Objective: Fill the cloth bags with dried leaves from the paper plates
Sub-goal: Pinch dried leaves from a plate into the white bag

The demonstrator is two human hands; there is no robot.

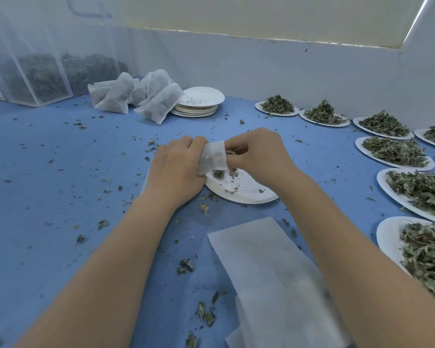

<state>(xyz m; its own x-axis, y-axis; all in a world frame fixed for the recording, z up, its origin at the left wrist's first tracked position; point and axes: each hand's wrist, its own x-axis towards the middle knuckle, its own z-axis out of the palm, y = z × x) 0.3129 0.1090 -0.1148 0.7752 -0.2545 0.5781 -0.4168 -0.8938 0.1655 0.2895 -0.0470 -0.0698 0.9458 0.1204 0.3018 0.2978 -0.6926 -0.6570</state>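
The fingers (196, 144) of the left hand (176, 169) pinch the mouth of a cloth bag (214, 156) at picture centre, while the right hand (259, 156), fingers closed on dried leaves (232, 152), feeds them in above a near-empty paper plate (246, 192). The bag looks light, limp and likely to collapse, so it is best gripped at the rim; the leaves appear brittle and prone to scatter. Full plates (397, 151) line the worktop (60, 172) at three o'clock, filled bags (158, 101) at eleven.
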